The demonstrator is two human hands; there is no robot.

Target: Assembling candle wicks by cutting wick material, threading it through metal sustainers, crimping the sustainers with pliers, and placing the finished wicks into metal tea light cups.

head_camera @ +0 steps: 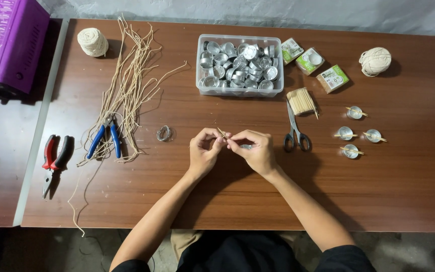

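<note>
Pinching a thin pale wooden stick [222, 133] between the fingertips, the left hand [203, 152] and the right hand [254, 149] are brought together just in front of the clear plastic tub of small round aluminium cups [239, 65]; both hands are closed on the stick, and one more small aluminium cup [246, 146] is half hidden under the right fingers. Whether a strand of wick is caught with the stick cannot be told. The step, as judged, is done best if the stick is held level and centred, with light pressure so it is not snapped. To the right of the tub, four finished aluminium cups with sticks laid across them [358, 130] are seen; the steel scissors with black handles [294, 132] lie right in front of the tub, and the blue-handled pliers [104, 137] left of it, on loose cut lengths of cream cord [129, 75].
</note>
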